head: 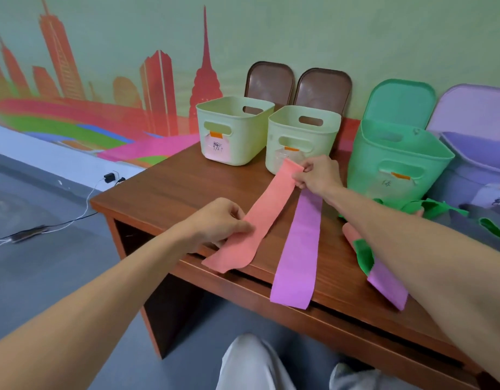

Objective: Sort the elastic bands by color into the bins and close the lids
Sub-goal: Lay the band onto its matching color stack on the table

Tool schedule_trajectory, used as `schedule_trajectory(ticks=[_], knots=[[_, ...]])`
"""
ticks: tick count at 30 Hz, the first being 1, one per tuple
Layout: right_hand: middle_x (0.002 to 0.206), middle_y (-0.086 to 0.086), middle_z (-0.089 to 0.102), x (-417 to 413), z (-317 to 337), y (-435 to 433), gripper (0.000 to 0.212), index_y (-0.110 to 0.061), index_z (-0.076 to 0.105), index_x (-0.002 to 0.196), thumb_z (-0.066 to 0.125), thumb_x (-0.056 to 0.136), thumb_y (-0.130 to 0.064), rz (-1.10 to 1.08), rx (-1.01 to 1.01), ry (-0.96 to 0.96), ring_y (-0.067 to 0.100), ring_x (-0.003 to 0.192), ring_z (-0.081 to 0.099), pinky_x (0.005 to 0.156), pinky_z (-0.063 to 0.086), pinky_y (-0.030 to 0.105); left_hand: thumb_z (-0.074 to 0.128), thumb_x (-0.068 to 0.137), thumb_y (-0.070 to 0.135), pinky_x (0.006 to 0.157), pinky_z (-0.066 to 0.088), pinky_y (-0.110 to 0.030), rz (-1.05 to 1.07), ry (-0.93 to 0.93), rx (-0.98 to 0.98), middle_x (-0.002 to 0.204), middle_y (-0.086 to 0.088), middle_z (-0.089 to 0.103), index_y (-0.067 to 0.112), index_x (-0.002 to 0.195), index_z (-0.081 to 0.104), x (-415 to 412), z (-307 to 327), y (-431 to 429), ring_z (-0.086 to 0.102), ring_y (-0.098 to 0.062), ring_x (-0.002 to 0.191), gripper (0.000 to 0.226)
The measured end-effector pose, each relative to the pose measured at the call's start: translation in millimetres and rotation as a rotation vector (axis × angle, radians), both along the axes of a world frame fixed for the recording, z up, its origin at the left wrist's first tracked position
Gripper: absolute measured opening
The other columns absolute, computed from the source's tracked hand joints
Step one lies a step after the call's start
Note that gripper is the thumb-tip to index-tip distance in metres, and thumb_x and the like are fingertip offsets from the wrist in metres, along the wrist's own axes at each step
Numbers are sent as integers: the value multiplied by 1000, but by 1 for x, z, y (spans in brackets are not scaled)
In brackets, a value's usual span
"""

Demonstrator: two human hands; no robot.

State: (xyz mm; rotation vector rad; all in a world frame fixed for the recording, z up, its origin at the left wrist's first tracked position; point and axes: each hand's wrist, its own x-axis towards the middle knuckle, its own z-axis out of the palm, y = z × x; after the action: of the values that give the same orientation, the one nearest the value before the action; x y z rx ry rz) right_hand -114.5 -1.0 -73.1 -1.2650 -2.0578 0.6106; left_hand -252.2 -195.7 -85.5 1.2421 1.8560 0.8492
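Note:
A salmon-pink elastic band (pixel 264 209) is stretched flat above the table between my hands. My right hand (pixel 316 174) pinches its far end in front of the second pale yellow bin (pixel 324 130). My left hand (pixel 220 220) grips it near the lower end. A purple band (pixel 299 249) lies flat on the table, hanging over the front edge. Green bands (pixel 364 254) and another purple band (pixel 388 285) lie under my right forearm. Another pale yellow bin (pixel 229 119), a green bin (pixel 398 153) and a purple bin (pixel 474 167) stand open in a row.
Two brown lids (pixel 271 80) lean on the wall behind the yellow bins; a green lid (pixel 400 99) and a purple lid (pixel 474 108) stand behind theirs. The brown wooden table (pixel 170 192) ends at left. A cable and charger (pixel 109 177) lie on the floor.

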Motion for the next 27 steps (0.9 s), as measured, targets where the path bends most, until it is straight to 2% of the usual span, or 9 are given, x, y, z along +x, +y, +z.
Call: schedule_trajectory(ticks=[3,5,10,14,15,17,19,23,27], knots=[[77,16,71,-10,-11,2,4,-2,71,76,73,78,-6,20,25,-91,26,76,69,81,55,37,72,83,21,48,47,-20,6,-23,-28,78,-2,66,7,90,66,-4,0,-3,61,-12,66,17],[82,16,70,-16,-18,4,9,-7,69,73,76,75,-12,24,40,-146,26,82,65,76,51,32,74,81,18,48,51,-19,14,-60,-46,84,-6,69,4,97,63,-5,-1,-4,65,-13,68,23],[97,9,69,-23,-27,9,12,-18,71,83,76,77,-26,-47,45,-242,27,94,61,73,45,32,75,81,21,60,59,-30,19,10,-61,93,-5,70,15,88,59,-1,0,-5,69,-20,81,18],[96,7,68,-24,-31,10,11,-21,65,80,73,80,-29,-59,86,-292,28,95,61,71,43,32,76,78,31,42,51,-29,1,270,-96,93,1,61,15,103,53,3,2,-1,66,-19,62,38],[95,7,67,-24,-33,10,13,-21,63,79,72,80,-29,-64,95,-298,28,94,61,71,43,32,76,77,37,45,50,-28,-6,377,-98,94,4,59,18,104,52,4,2,-1,63,-17,59,41],[96,8,67,-25,-34,10,15,-19,62,81,72,81,-30,-75,107,-315,29,94,61,72,43,32,74,75,47,62,49,-31,-12,564,-69,97,8,58,23,101,51,2,1,-1,61,-14,73,43],[104,9,66,-25,-32,8,22,-18,63,93,73,80,-32,-81,112,-322,31,99,60,76,44,34,74,75,46,70,47,-30,-35,584,-11,97,8,57,24,98,51,0,-3,-3,56,-14,86,39],[117,10,61,-14,-18,1,51,-18,56,117,77,76,-39,-104,168,-294,30,110,56,85,46,38,77,74,35,86,43,-32,-105,571,120,96,9,47,31,93,55,2,-4,0,52,-14,93,29],[109,8,68,15,11,4,28,-16,70,100,75,78,-32,-45,167,-324,26,101,61,83,50,35,69,76,36,94,20,-32,-71,580,214,100,9,47,38,92,59,23,-6,12,42,-11,104,19]])
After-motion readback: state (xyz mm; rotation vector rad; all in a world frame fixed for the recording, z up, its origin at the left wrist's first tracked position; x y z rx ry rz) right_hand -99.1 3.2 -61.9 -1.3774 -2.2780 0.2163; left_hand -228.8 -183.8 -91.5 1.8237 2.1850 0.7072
